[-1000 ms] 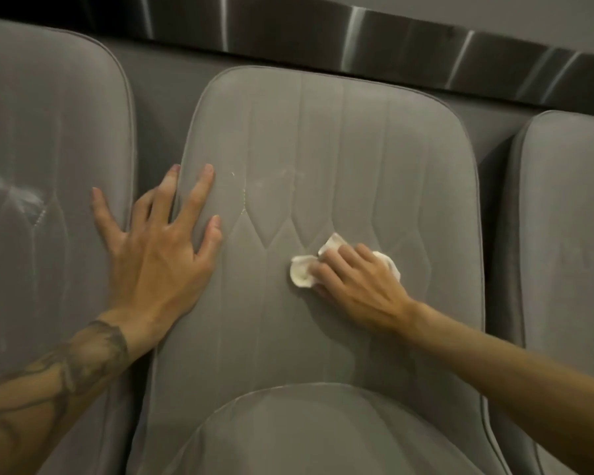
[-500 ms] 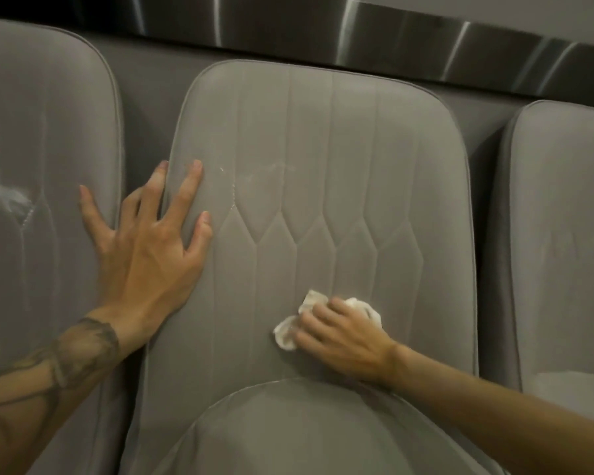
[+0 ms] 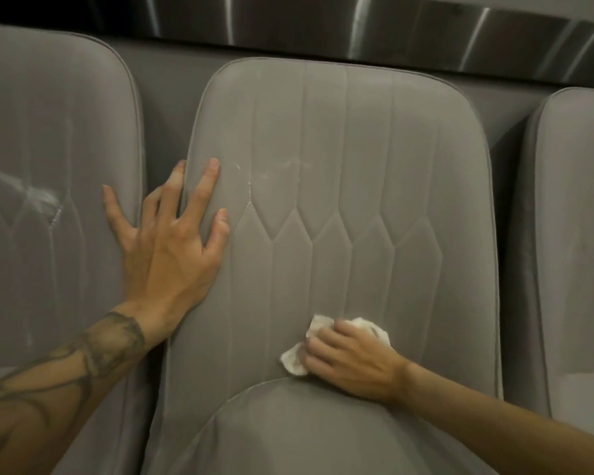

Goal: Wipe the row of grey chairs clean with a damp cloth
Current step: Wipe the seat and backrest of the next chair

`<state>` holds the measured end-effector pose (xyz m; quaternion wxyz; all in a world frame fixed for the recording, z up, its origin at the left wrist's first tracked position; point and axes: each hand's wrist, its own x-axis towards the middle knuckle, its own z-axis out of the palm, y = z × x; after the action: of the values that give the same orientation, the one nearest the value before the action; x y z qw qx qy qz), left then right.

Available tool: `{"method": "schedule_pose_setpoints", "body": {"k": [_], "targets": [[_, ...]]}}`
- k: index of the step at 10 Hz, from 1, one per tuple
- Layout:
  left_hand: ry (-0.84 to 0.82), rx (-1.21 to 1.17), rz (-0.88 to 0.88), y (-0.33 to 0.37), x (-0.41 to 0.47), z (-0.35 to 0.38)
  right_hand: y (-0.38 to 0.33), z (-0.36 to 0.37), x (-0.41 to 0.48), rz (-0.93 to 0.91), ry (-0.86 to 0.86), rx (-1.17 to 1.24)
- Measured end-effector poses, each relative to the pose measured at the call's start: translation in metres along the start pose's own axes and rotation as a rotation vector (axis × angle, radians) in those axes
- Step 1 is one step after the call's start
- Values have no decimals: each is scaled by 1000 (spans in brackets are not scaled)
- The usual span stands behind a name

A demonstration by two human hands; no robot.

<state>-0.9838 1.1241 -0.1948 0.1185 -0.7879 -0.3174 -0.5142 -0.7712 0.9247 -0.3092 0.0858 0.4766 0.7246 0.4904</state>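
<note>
Three grey chairs in a row; person's at the middle chair (image 3: 340, 159). Left hand (image 3: 172, 248) lies flat on the backrest's left edge, fingers straight & spread wide, holding nothing, little finger out over the left chair (image 3: 48, 132). Right hand (image 3: 350, 361) has fingers curled over a crumpled white cloth (image 3: 294, 363), pressing it vs. the bottom of the backrest, just above the seat cushion (image 3: 288, 437). Cloth pokes out above & left of the fingers. Pale smears (image 3: 282, 168) mid-backrest. Right chair (image 3: 576, 200) alongside; shiny metal strip (image 3: 426, 32) behind the tops.
</note>
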Motion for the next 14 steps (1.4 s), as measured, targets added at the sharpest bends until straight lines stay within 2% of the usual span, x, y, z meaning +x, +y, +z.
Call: {"method": "schedule_pose_setpoints", "body": {"k": [1,2,3,4,5,6,7,8,9,10,11,12,13,14], "targets": [[10,5,1,0,-1,1,25,-5,12,52,41,-3],[22,-2,-1,-1,0,2,58,-10,40,464,225,-6],[22,0,4,-2,0,3,35,-1,37,490,221,33],[29,8,11,-2,0,4,11,5,13,149,54,44],[20,13,4,-3,0,3,33,-3,20,153,64,20],[22,9,6,-1,-1,2,95,-27,64,379,236,-95],[23,13,7,-3,-1,4,172,-61,130,724,399,-141],[36,17,9,-3,-1,4,193,-70,162,1001,440,-113],[32,7,12,-2,0,4,139,-56,144,776,390,-56],[26,15,11,-3,0,3,114,-52,117,553,274,-40],[39,19,13,-2,-1,3,164,-62,137,727,342,-106],[31,8,6,-2,0,3,210,-75,171,1015,403,-151],[30,7,13,-2,-1,2,177,-62,164,961,384,-136],[21,4,9,-2,0,2,94,-40,122,667,294,-50]]}}
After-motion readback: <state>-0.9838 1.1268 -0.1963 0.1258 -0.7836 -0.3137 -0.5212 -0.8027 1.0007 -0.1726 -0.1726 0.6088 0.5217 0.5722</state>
